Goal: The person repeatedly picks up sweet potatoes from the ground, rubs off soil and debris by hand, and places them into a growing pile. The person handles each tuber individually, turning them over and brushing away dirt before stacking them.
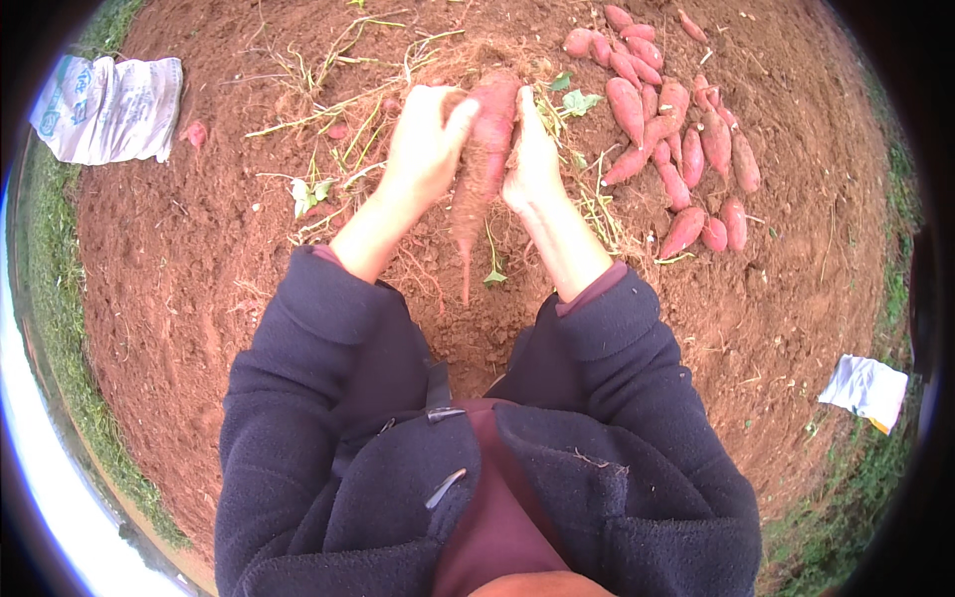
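Observation:
A large reddish sweet potato (pixel 487 134), with soil on its skin and a long thin root tail pointing toward me, is held upright in the picture's middle. My left hand (pixel 426 139) is wrapped against its left side, the thumb lying along the skin. On the opposite side my right hand (pixel 533 159) presses its palm and fingers to it. Some of the fingers are hidden behind the sweet potato. Cut vines and stems (pixel 363 119) with a few green leaves lie on the soil around both hands.
To the right lies a pile of several dug sweet potatoes (pixel 716 141). A white printed sack (pixel 119 109) is spread at the far left, with a lone sweet potato (pixel 196 134) beside it. Another white bag (pixel 865 388) lies at the right, near the grass edge (pixel 846 497). Reddish soil (pixel 169 298) surrounds me.

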`<action>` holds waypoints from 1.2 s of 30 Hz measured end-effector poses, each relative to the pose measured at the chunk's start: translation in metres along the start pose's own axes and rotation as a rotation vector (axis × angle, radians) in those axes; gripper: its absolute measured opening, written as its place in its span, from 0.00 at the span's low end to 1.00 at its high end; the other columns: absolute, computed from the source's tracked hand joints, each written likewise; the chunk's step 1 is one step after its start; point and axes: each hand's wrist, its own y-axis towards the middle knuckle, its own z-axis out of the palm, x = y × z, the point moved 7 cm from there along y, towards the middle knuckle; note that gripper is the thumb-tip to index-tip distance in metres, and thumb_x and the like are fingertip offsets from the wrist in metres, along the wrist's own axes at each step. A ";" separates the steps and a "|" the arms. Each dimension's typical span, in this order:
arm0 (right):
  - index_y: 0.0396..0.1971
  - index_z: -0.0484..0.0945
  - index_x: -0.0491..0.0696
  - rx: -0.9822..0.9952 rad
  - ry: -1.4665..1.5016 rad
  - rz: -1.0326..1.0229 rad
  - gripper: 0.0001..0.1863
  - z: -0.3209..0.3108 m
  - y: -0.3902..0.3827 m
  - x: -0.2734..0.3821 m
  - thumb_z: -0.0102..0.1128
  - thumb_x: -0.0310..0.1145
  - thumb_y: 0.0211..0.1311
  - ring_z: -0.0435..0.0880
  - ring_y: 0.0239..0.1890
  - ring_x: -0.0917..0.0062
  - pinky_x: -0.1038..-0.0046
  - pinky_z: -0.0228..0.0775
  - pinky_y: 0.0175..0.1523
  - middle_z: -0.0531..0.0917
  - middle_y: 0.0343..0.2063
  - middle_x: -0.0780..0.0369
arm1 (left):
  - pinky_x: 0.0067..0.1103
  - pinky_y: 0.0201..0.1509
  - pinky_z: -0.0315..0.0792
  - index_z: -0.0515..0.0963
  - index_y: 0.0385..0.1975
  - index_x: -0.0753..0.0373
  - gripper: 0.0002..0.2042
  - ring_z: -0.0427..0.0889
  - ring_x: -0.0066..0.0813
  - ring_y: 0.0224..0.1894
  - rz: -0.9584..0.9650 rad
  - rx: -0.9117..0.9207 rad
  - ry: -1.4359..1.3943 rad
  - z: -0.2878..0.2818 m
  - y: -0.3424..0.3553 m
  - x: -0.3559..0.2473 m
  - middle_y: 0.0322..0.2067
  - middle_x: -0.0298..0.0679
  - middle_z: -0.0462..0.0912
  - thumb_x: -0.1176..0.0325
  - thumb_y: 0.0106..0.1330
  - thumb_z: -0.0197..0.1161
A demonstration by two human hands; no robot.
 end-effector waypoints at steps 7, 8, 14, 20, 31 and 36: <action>0.55 0.69 0.47 0.022 0.068 0.002 0.24 0.000 -0.001 0.014 0.43 0.50 0.71 0.76 0.51 0.70 0.64 0.69 0.58 0.77 0.50 0.60 | 0.18 0.37 0.70 0.77 0.42 0.64 0.12 0.75 0.17 0.30 -0.276 -0.078 -0.266 -0.011 0.001 0.028 0.27 0.34 0.79 0.63 0.65 0.60; 0.55 0.70 0.47 0.006 0.056 -0.034 0.24 -0.001 0.000 0.017 0.43 0.50 0.71 0.76 0.50 0.70 0.64 0.69 0.58 0.77 0.49 0.60 | 0.18 0.36 0.70 0.77 0.42 0.63 0.12 0.74 0.17 0.29 -0.275 -0.038 -0.256 -0.009 0.001 0.026 0.26 0.34 0.78 0.62 0.65 0.60; 0.52 0.71 0.48 -0.012 0.043 -0.090 0.26 -0.007 0.006 0.018 0.43 0.55 0.70 0.77 0.49 0.71 0.66 0.70 0.55 0.78 0.47 0.59 | 0.21 0.36 0.72 0.74 0.42 0.69 0.25 0.76 0.23 0.29 -0.163 0.178 -0.171 0.007 -0.010 -0.003 0.26 0.38 0.78 0.50 0.58 0.67; 0.51 0.69 0.48 0.010 -0.038 -0.095 0.25 -0.010 0.006 0.015 0.47 0.54 0.69 0.77 0.47 0.74 0.67 0.71 0.53 0.78 0.45 0.61 | 0.26 0.39 0.74 0.72 0.41 0.71 0.29 0.79 0.32 0.31 -0.180 0.203 -0.060 0.012 -0.010 -0.010 0.30 0.45 0.79 0.50 0.53 0.70; 0.46 0.73 0.49 -0.029 0.073 -0.040 0.22 -0.009 0.006 0.018 0.50 0.53 0.67 0.79 0.42 0.75 0.69 0.74 0.49 0.80 0.39 0.63 | 0.24 0.34 0.73 0.74 0.40 0.67 0.14 0.79 0.28 0.28 -0.297 0.144 -0.162 0.008 -0.009 0.018 0.25 0.43 0.79 0.60 0.67 0.58; 0.45 0.75 0.50 0.019 0.054 -0.097 0.20 -0.015 0.011 0.023 0.52 0.51 0.67 0.80 0.39 0.75 0.71 0.76 0.46 0.81 0.37 0.64 | 0.26 0.30 0.69 0.75 0.24 0.66 0.16 0.75 0.29 0.23 -0.226 0.140 -0.169 0.004 0.000 0.026 0.17 0.38 0.75 0.60 0.69 0.53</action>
